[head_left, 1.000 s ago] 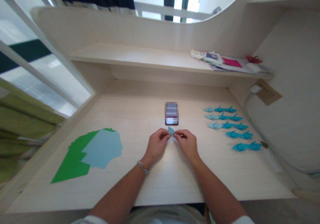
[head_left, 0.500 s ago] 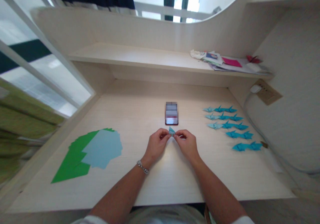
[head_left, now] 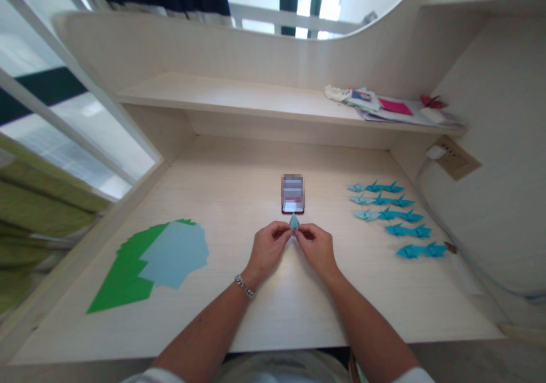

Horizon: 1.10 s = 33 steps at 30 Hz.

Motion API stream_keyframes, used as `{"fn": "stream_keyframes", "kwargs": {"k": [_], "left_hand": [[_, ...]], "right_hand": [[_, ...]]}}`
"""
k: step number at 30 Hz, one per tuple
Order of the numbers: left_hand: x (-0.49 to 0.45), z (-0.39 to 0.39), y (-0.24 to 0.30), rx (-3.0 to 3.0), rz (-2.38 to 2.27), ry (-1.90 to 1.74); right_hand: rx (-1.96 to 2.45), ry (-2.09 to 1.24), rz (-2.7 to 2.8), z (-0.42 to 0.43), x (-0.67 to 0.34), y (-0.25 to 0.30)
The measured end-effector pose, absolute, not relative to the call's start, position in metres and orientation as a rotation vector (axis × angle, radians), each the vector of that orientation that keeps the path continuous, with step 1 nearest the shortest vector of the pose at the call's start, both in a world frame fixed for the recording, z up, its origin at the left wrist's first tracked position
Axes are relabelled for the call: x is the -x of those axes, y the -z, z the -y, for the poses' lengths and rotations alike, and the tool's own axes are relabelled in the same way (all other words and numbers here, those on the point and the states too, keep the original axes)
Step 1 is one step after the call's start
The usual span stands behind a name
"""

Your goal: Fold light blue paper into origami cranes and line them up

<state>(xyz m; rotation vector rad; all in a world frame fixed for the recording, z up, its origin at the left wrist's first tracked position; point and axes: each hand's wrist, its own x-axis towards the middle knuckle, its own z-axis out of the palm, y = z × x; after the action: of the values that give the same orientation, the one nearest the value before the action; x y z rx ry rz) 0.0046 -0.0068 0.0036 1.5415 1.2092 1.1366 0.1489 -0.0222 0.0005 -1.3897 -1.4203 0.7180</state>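
A small light-blue folded paper point(head_left: 294, 222) stands with its point away from me at the middle of the desk. My left hand point(head_left: 269, 246) pinches its lower left side between thumb and fingers. From the right, my right hand point(head_left: 316, 247) pinches the same piece, and the fingertips of both hands nearly meet. The fingers cover the paper's lower part. Just beyond it lies a phone point(head_left: 292, 193) with a lit, blurred screen. Rows of folded blue paper cranes point(head_left: 387, 214) rest on the desk to the right.
Fanned sheets of green paper point(head_left: 123, 275) and light-blue paper point(head_left: 177, 255) lie at the left. A shelf point(head_left: 239, 98) runs across the back, with papers and a pink piece point(head_left: 396, 106) on it. A cable point(head_left: 443, 218) hangs from the wall socket point(head_left: 456, 158) at the right.
The folded paper has turned between my fingers, from a slanted side view to a narrow upright point. My right hand has shifted very slightly left and nearer to me.
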Motion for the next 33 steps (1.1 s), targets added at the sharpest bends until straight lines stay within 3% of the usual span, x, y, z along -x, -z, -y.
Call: {"fn": "stream_keyframes", "kwargs": {"k": [16,26,33], "left_hand": [[-0.009,0.012,-0.004,-1.748,-1.308,-1.209],[-0.015,0.016,-0.010,-1.895,-1.116,-1.201],[-0.014,0.018,-0.013,-1.777,-1.168,-1.213]], "right_hand": [[1.341,-0.671,1.367,0.026,-0.141,-0.005],[1.208,-1.066,1.017,0.012,-0.150,0.003],[1.225,-1.040,1.036,0.007,-0.154,0.013]]}}
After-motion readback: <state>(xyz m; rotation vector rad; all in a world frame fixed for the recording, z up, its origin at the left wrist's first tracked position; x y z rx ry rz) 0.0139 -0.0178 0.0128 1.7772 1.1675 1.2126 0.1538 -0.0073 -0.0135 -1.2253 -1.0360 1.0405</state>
